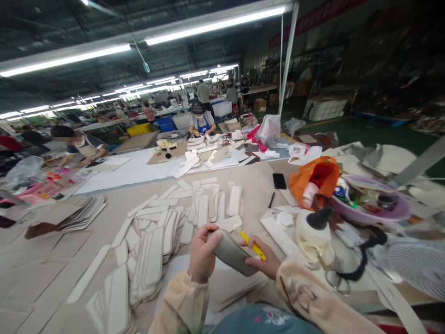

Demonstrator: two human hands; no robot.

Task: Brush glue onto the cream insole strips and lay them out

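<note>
A grey rounded panel is held up in front of me, bent in a slight curve. My left hand grips its left end, thumb on the face and fingers behind. My right hand is closed round a yellow-handled brush and also touches the panel's right end. The brush tilts up and left, its pale tip beyond the panel's upper edge. Underneath lies a stack of pale sheets. To the left, many off-white strips with rounded ends lie in overlapping rows.
To the right are a white bottle with a black cap, an orange bag, a purple basin and a white fan. A phone lies beyond my hands. Brown sheets are stacked left. Co-workers sit across the table.
</note>
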